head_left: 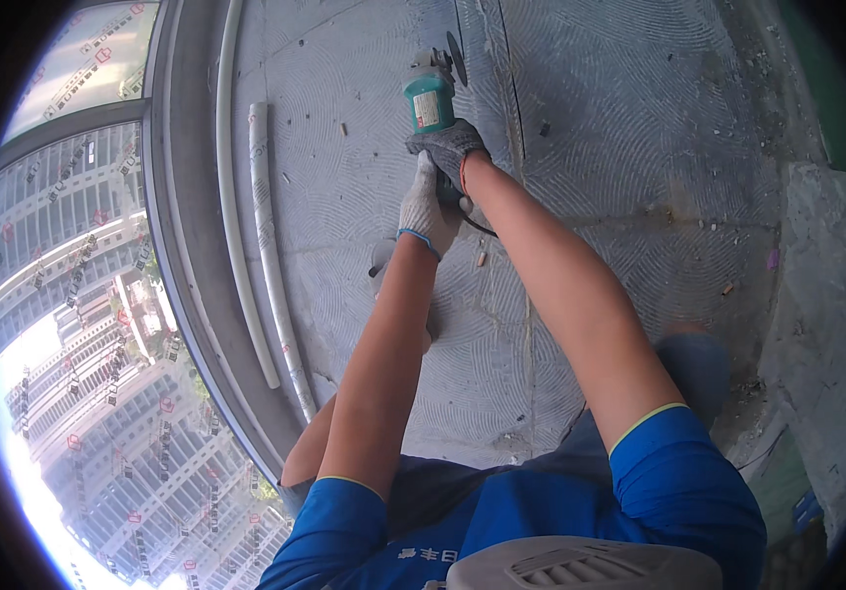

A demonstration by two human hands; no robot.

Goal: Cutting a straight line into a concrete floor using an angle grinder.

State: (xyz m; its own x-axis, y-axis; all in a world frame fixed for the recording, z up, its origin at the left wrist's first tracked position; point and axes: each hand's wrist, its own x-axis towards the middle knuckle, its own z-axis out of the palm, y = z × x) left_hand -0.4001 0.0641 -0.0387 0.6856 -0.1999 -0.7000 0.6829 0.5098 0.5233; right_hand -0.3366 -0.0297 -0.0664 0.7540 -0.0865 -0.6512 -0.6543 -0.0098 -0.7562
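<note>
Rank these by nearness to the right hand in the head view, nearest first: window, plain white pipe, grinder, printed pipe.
From the right hand:
1. Grinder: in its grip.
2. Printed pipe: on the left.
3. Plain white pipe: left, beyond the printed one.
4. Window: far left.

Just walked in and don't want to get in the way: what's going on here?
A person in a blue shirt is gripping a green angle grinder with both gloved hands. The right hand, in dark grey, is nearer the disc; the left hand, in white, is farther back. Whether the disc is spinning or touching the grey floor can't be told. Two long pipes lie to the left.
</note>
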